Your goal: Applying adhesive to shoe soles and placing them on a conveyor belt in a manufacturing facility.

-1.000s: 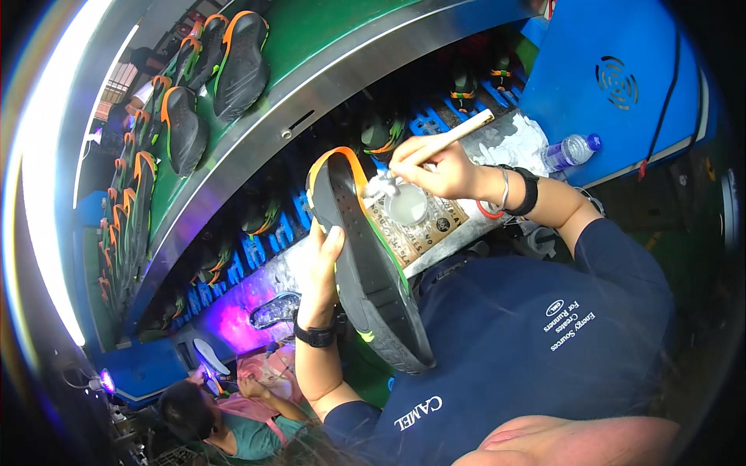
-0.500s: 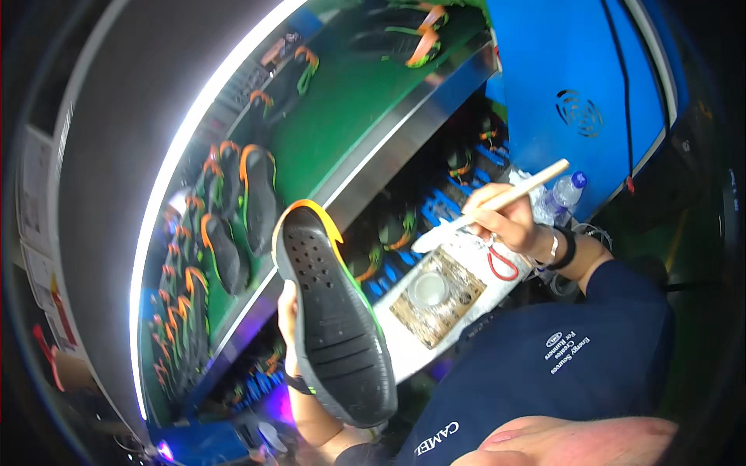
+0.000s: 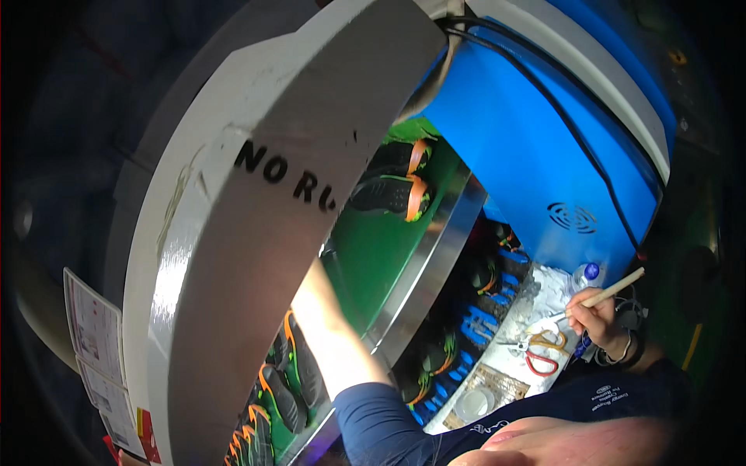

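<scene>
Right hand [image 3: 592, 320], 4 o'clock: fingers curled snugly around 1 pale wooden-handled brush [image 3: 615, 287], handle end pointing toward 2. Left hand hidden behind grey machine hood [image 3: 233, 256]; how far open and what it holds, cannot tell. Bold black lettering [image 3: 273, 169] on hood's face, 10 o'clock. Left forearm [image 3: 332, 338] bare beyond navy sleeve [image 3: 381, 415], angled toward 11. Black shoe soles [image 3: 284, 400] edged orange and green, at 7 o'clock.

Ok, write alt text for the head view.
A person's left forearm reaches behind a grey panel, its hand hidden, over a green surface with dark shoe soles; the right hand holds a brush near scissors.
</scene>
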`<state>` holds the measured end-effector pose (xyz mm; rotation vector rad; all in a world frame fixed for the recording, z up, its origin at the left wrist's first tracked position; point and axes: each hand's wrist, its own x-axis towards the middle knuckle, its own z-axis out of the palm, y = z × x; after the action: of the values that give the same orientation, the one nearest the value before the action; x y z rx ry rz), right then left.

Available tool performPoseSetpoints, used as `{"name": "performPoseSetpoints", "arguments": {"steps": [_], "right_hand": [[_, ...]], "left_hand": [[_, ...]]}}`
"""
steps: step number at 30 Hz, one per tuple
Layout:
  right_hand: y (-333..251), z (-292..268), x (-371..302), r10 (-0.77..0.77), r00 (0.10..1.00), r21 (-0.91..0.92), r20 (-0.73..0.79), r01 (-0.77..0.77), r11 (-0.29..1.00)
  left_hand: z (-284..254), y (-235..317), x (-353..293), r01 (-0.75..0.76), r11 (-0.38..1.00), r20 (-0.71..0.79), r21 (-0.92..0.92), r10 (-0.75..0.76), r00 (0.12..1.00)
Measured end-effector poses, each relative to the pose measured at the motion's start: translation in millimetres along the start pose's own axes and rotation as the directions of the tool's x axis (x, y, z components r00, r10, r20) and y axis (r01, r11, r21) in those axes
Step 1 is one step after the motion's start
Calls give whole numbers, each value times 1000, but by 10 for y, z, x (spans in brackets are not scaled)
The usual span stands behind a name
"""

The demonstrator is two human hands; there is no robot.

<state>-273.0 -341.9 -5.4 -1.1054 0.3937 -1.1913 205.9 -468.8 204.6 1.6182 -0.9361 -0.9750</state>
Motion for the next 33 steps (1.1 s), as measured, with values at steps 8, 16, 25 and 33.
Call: {"name": "performPoseSetpoints", "arguments": {"steps": [8, 16, 25, 33], "right_hand": [[172, -194, 189, 29, 999, -47, -42, -31, 998], [233, -147, 244, 120, 993, 12, 13, -120, 993], [379, -81, 228, 182, 980, 69, 84, -188, 980], [467, 83, 211, 215, 961, 206, 175, -249, 946]], "left_hand": [[-747, -209, 139, 220, 831, -407, 511, 9, 913], [-1403, -871, -392, 341, 914, -798, 219, -33, 602], [-1287, -459, -868, 225, 935, -606, 273, -14, 795], [-337, -214, -1776, 239, 666, -152, 707, -187, 971]]}}
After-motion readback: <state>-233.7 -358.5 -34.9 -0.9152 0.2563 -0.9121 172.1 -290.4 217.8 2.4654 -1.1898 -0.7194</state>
